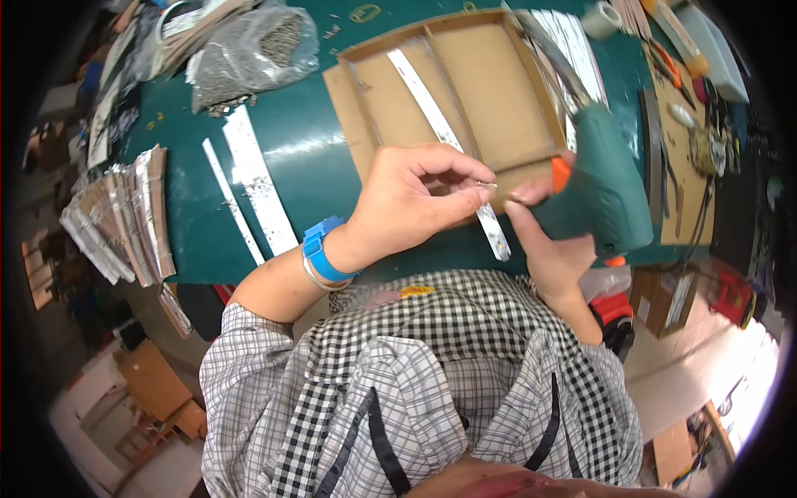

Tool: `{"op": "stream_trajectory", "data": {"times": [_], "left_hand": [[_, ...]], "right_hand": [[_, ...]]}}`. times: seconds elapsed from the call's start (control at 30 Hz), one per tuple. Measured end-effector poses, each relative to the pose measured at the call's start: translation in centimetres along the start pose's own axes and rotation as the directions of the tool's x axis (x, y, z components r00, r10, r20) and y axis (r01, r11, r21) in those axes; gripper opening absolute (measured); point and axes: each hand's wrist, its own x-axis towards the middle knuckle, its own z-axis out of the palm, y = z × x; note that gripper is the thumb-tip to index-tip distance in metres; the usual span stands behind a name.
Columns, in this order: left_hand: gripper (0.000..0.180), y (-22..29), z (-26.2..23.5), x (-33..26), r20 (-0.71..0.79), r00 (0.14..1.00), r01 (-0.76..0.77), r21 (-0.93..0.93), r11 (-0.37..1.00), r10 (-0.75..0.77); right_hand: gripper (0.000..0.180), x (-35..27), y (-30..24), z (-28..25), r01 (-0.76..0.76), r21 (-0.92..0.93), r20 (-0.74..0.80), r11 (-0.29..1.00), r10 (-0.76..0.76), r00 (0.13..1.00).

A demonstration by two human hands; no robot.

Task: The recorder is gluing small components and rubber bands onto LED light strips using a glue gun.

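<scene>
My left hand [419, 195], with a blue wristband, is closed in a pinch over a long silvery strip [423, 100]. Between its thumb and fingertips is a small metal piece [488, 184], too small to name. On the right, my right hand [550, 253] is wrapped at a green power tool [610, 178] with an orange trigger [560, 174]. The tool covers part of its fingers, and their tips come close to my left thumb. The strip slants over a shallow cardboard tray [498, 83] and passes beneath my left hand, its near end showing past it.
A clear plastic bag of small metal parts [278, 46] lies at the back left. Two silvery strips [253, 174] lie left of my arm, beside a stack of wrapped bundles [124, 216]. More white strips [573, 46] and orange-handled pliers [664, 62] are at the back right.
</scene>
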Motion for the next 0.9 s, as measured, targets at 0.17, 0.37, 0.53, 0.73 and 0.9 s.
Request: {"op": "stream_trajectory", "data": {"times": [0.17,0.37,0.53,0.73,0.9], "left_hand": [[0.022,4.6,-6.9,4.3,0.064,0.533,-0.535,0.798,0.277,0.844],[0.023,0.7,-17.4,12.1,-0.176,0.780,-0.149,0.880,0.451,0.601],[0.019,-1.0,-20.4,13.1,-0.226,0.867,0.046,0.923,0.381,0.444],[0.019,-1.5,-19.7,17.4,-0.260,0.836,0.036,0.905,0.424,0.483],[0.023,-1.0,-20.5,20.0,-0.317,0.901,0.207,0.914,0.349,0.296]], "right_hand": [[0.071,0.8,-0.6,-0.7,0.001,0.173,-0.184,0.985,0.031,0.983],[0.070,0.6,-0.7,-0.9,-0.021,0.200,-0.192,0.980,0.060,0.980],[0.068,0.5,-0.4,-1.2,-0.029,0.221,-0.175,0.975,0.069,0.982],[0.068,0.7,-0.4,-1.4,-0.043,0.242,-0.150,0.969,0.081,0.985],[0.068,0.6,-0.4,-2.8,-0.034,0.204,-0.177,0.978,0.071,0.982]]}}
